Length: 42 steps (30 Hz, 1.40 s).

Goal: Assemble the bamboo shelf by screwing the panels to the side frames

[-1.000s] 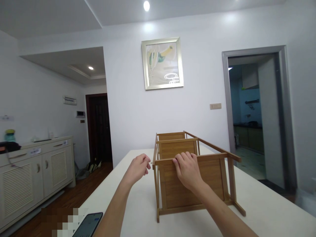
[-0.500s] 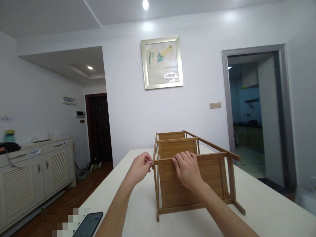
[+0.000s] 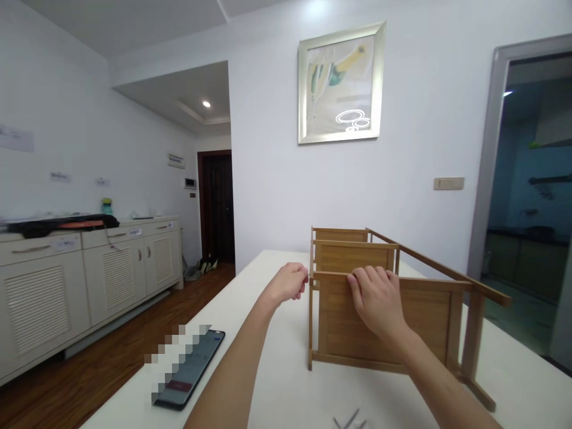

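A wooden shelf rack (image 3: 384, 319) lies on its side on the white table (image 3: 290, 381), its slatless panels standing upright one behind another. My right hand (image 3: 378, 295) is closed over the top rail of the nearest panel, fingers wrapped over the far side. At the rack's left corner, my left hand (image 3: 290, 282) is pinched shut beside the leg. Whatever its fingertips hold is too small to make out. Several thin metal pieces (image 3: 351, 420), like screws or bolts, lie on the table at the bottom edge of the view.
A phone (image 3: 192, 369), partly blurred out, lies on the table's left edge. White cabinets (image 3: 129, 262) with a dark bag (image 3: 67, 225) on top stand at the left. A framed picture (image 3: 340, 83) hangs on the wall behind, and a doorway (image 3: 527, 196) opens at the right.
My view has turned left and down, so the rack and hands appear further right and the metal pieces come into sight. Both hands keep their places at the rack.
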Motion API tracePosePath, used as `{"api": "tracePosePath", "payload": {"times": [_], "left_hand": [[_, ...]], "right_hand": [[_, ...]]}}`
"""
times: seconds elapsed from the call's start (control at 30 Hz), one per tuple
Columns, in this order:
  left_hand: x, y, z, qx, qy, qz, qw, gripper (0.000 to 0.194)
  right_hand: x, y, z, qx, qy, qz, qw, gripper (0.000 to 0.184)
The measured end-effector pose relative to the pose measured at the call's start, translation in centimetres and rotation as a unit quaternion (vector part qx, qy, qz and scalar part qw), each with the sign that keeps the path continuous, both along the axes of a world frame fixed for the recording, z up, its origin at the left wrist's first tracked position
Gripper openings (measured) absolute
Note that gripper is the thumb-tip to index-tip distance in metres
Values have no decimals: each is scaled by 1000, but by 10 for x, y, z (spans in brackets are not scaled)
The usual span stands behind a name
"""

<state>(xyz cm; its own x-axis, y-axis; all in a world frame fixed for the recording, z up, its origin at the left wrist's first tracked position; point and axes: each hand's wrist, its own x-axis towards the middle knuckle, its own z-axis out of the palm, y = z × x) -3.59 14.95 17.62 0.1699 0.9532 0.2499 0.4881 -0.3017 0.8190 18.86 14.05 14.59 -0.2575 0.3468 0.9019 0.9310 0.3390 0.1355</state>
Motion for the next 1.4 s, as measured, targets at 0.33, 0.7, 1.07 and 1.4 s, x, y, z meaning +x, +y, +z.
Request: {"api": "tracePosePath", "payload": {"times": [0.33,0.7,1.07,1.4], "left_hand": [[2,-5,3,84,28,28,996,9],[0,-4,3,53,-4,-3,999,7],[2,-5,3,21,18,-18,999,30],[-4,-3,3,88,40,-52,994,15]], "right_hand": [[0,1,0,-8,-9,2,1000,29],[0,-3,0,-31,2,-6,999,30],[-1,-4,0,-39,13,-10,999,28],[0,-5,0,-21,13,1,1000,26]]}}
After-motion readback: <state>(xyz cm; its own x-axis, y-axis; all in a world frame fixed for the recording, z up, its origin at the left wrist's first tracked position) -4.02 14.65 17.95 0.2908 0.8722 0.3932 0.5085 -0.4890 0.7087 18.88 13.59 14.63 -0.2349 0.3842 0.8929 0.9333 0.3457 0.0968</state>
